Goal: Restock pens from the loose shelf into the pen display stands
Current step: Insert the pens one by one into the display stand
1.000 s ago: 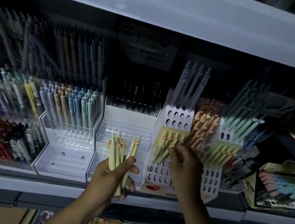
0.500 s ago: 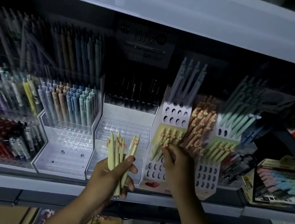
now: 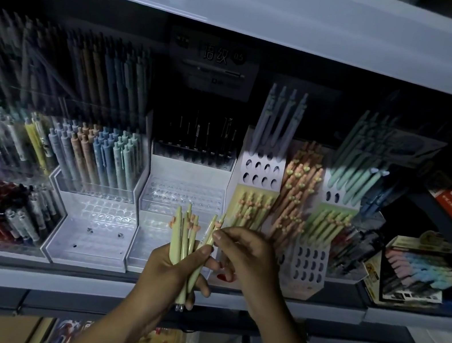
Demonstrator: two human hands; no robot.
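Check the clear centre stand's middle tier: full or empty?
Empty. The middle tier shows only rows of bare holes. The dark pens stand in the tier above it.

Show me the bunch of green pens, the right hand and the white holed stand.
bunch of green pens [image 3: 176, 238]: head view, barrel of the leftmost pen.
right hand [image 3: 249, 257]: head view, back of the hand.
white holed stand [image 3: 260, 173]: head view, bare face between hole rows.
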